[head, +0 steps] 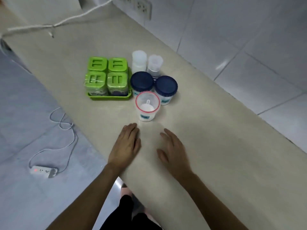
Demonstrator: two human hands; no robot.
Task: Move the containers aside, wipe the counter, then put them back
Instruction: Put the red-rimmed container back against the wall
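Note:
On the beige counter stands a cluster of containers. A green tray holds several green-lidded jars. To its right are two jars with dark blue lids, two pale translucent bottles behind them, and in front a clear jar with a red rim with a white scoop inside. My left hand and my right hand hover flat above the counter just short of the clear jar, fingers apart, holding nothing.
A tiled wall with sockets runs along the counter's far side. A white cable lies across the counter's far end. Below on the left, a power strip and its cord lie on the grey floor.

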